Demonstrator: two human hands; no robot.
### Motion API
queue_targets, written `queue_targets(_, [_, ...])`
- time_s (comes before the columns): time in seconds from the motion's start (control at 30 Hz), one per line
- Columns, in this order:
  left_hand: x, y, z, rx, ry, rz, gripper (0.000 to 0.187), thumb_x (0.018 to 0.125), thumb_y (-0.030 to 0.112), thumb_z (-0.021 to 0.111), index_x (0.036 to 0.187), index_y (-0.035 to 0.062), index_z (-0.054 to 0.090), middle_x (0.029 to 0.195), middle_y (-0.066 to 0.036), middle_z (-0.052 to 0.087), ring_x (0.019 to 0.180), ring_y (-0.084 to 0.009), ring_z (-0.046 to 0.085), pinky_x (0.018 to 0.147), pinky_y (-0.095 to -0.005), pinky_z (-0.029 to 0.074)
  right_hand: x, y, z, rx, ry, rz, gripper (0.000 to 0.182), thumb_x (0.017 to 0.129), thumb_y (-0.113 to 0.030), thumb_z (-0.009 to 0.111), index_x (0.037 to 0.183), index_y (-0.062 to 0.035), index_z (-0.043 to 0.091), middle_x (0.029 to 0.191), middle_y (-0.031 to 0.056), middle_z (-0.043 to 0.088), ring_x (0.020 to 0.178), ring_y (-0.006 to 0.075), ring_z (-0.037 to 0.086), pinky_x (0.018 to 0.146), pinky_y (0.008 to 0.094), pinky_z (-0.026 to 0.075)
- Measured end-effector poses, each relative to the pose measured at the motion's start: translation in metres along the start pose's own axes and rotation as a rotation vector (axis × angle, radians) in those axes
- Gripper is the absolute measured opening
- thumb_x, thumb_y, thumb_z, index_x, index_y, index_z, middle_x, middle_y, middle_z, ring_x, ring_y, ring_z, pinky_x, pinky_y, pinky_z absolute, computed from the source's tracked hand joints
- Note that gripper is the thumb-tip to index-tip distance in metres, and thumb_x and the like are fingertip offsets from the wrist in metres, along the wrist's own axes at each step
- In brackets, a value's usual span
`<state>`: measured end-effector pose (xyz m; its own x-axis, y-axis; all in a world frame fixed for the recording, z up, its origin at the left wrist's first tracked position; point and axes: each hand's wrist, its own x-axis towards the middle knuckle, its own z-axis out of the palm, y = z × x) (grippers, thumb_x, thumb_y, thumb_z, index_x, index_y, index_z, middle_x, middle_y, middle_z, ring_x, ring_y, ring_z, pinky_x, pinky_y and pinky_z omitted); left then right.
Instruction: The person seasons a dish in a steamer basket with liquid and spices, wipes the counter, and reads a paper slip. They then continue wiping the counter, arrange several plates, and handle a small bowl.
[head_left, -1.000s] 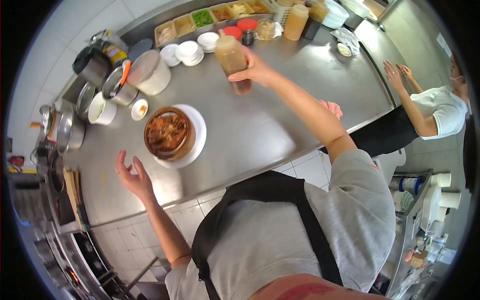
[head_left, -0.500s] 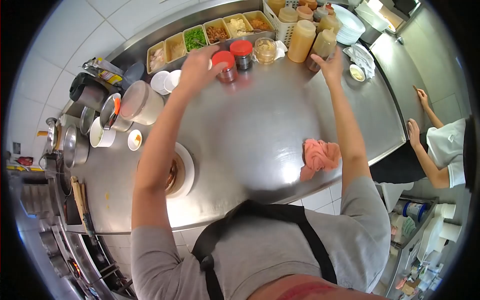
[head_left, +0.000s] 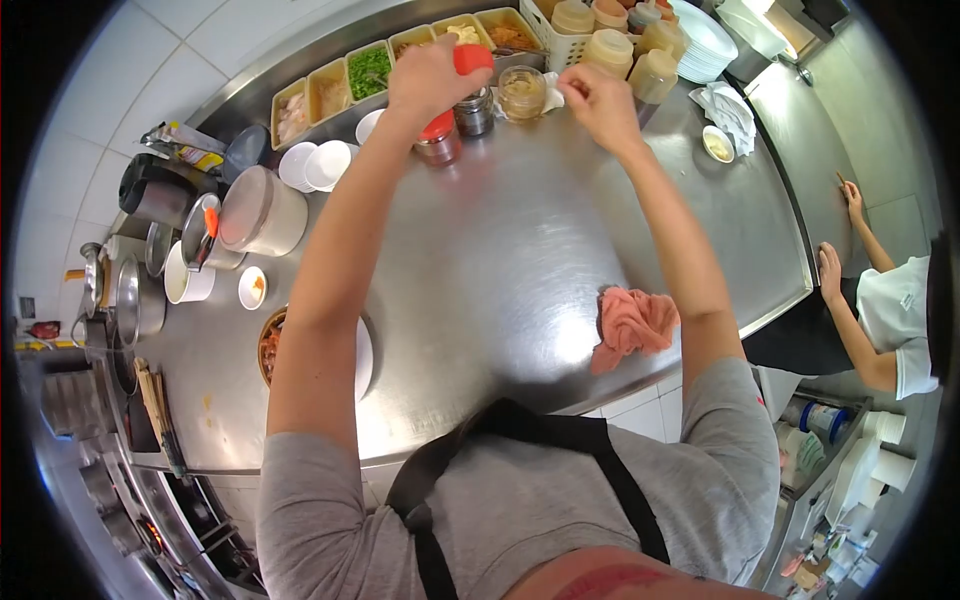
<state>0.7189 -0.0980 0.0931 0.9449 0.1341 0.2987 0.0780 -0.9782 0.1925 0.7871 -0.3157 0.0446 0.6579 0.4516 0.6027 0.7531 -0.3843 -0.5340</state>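
Left hand (head_left: 432, 78) gripping red lid (head_left: 473, 58), jar (head_left: 474, 110) upright below

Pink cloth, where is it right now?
Head view: the pink cloth lies crumpled on the steel counter near its front edge, just under the right forearm, well clear of the jars at the back.

On the steel surface (head_left: 500, 260) in front of you, a pink cloth (head_left: 630, 325) lies near the front edge. To your left stand a large lidded white tub (head_left: 262, 212), a white cup (head_left: 185, 280) and a small sauce dish (head_left: 251, 287). Along the back wall a row of trays (head_left: 340, 85) holds toppings, chopped greens (head_left: 369, 70) among them. A stack of white plates (head_left: 705, 45) sits at the far right.
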Motion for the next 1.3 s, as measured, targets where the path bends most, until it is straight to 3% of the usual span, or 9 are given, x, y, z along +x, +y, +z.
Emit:
queue_targets(0.13, [-0.05,-0.011,-0.019,-0.196,0.387,-0.031,0.064,0.069,0.044,0.067,0.113,-0.0004,0.054,0.086,-0.018,0.064,0.084,-0.0315,0.061,0.075,-0.0394,0.048,0.021,0.003,0.037,-0.109,-0.156,-0.163,0.009,0.076,-0.012,0.059,0.081,-0.0065,0.061,0.078,0.0099,0.06,0.074,0.0283,0.059,0.065,0.0382,0.045])
queue_targets(0.4, [-0.205,0.008,0.049,-0.169,0.203,-0.067,0.056,0.065,0.027,0.071,0.11,-0.0017,0.053,0.1,-0.019,0.059,0.084,-0.0329,0.052,0.077,-0.0392,0.045,0.051,-0.035,0.086,-0.105,-0.455,-0.273,0.018,0.073,-0.024,0.065,0.084,-0.0105,0.066,0.078,0.0115,0.063,0.075,0.0301,0.06,0.067,0.0399,0.047])
queue_targets(0.57, [-0.243,0.014,0.075,-0.202,0.163,-0.12,0.057,0.065,0.024,0.071,0.113,-0.0013,0.051,0.108,-0.019,0.057,0.088,-0.0341,0.051,0.082,-0.0408,0.043,0.068,-0.022,0.097,-0.132,-0.335,-0.117,0.014,0.072,-0.022,0.06,0.078,-0.0122,0.067,0.078,0.0129,0.064,0.075,0.0304,0.061,0.07,0.0384,0.048])
queue_targets(0.8, [-0.283,0.007,-0.036,-0.227,0.219,-0.17,0.06,0.066,0.019,0.073,0.12,0.0071,0.05,0.123,-0.017,0.049,0.106,-0.0321,0.046,0.089,-0.0395,0.039,0.08,-0.021,0.093,-0.347,-0.376,-0.017,0.015,0.07,-0.019,0.057,0.079,-0.0124,0.068,0.078,0.0144,0.065,0.079,0.0326,0.062,0.074,0.0412,0.049])
queue_targets(0.93, [-0.365,-0.076,-0.096,-0.169,0.733,-0.497,0.028,0.081,0.0,0.054,0.108,0.0061,0.058,0.09,-0.007,0.063,0.075,-0.0121,0.058,0.056,-0.0219,0.045,0.079,-0.025,0.09,-0.44,-0.232,-0.078,0.015,0.072,-0.016,0.056,0.08,-0.0072,0.064,0.073,0.0157,0.063,0.075,0.0323,0.061,0.07,0.0407,0.048])
queue_targets(1.0, [-0.404,-0.1,-0.114,-0.044,0.72,-0.816,0.019,0.087,0.008,0.049,0.103,0.0039,0.059,0.077,-0.006,0.063,0.063,-0.0129,0.058,0.052,-0.0243,0.045,0.077,-0.024,0.093,-0.485,-0.251,-0.079,0.015,0.073,-0.017,0.057,0.081,-0.0063,0.064,0.075,0.0167,0.063,0.077,0.0329,0.061,0.071,0.0411,0.048])
queue_targets(1.13, [-0.49,-0.16,-0.078,-0.47,0.009,-1.29,0.023,0.092,0.02,0.043,0.11,0.0055,0.049,0.069,-0.011,0.061,0.052,-0.0156,0.06,0.044,-0.0234,0.047,0.065,-0.034,0.089,-0.516,-0.45,-0.027,0.026,0.076,-0.024,0.06,0.084,0.0006,0.064,0.085,0.022,0.063,0.086,0.035,0.061,0.077,0.0436,0.049])
queue_targets(1.2, [-0.49,-0.142,-0.065,-0.959,-0.091,-1.25,0.025,0.092,0.017,0.043,0.115,0.0061,0.044,0.068,-0.012,0.06,0.055,-0.0176,0.061,0.046,-0.0234,0.048,0.063,-0.03,0.094,-0.525,-0.425,-0.029,0.025,0.077,-0.026,0.062,0.083,-0.002,0.064,0.084,0.0203,0.063,0.084,0.035,0.061,0.076,0.0433,0.048])
queue_targets(1.3, [-0.474,-0.114,-0.051,-1.156,0.083,-1.126,0.03,0.089,0.011,0.042,0.117,0.0006,0.039,0.072,-0.012,0.06,0.06,-0.0187,0.063,0.052,-0.024,0.051,0.062,-0.038,0.098,-0.545,-0.404,0.018,0.024,0.077,-0.029,0.063,0.083,-0.005,0.065,0.083,0.0177,0.063,0.083,0.0345,0.06,0.076,0.0426,0.047])
